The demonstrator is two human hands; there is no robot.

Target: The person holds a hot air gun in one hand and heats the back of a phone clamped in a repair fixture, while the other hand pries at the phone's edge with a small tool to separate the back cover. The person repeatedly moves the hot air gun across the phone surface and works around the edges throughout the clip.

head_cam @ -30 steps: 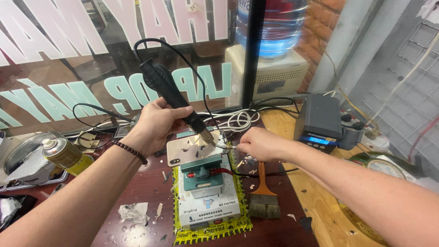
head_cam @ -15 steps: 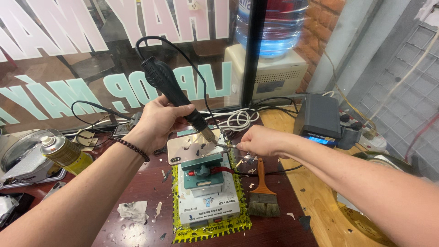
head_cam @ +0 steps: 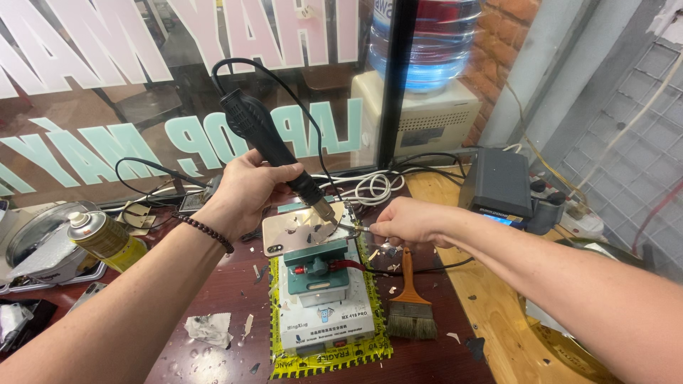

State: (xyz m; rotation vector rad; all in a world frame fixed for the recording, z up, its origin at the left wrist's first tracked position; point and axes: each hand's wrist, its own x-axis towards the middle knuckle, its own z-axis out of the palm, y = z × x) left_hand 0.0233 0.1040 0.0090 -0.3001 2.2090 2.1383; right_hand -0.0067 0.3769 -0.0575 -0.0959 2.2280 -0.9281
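two hands on one phone (head_cam: pixel 299 231), which sits clamped on the green fixture (head_cam: pixel 320 274). left hand (head_cam: pixel 245 192) wrapped tight round the hot-air gun (head_cam: pixel 274 146), nozzle angled down at the phone's corner. right hand (head_cam: pixel 405 222) fingers pinched on tweezers (head_cam: pixel 353 228), tip at the same heated spot. brush (head_cam: pixel 409 306) lies just beside.

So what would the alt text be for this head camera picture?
A left hand aims a black hot-air gun at a gold phone clamped on a green fixture, while the right hand picks at it with tweezers.
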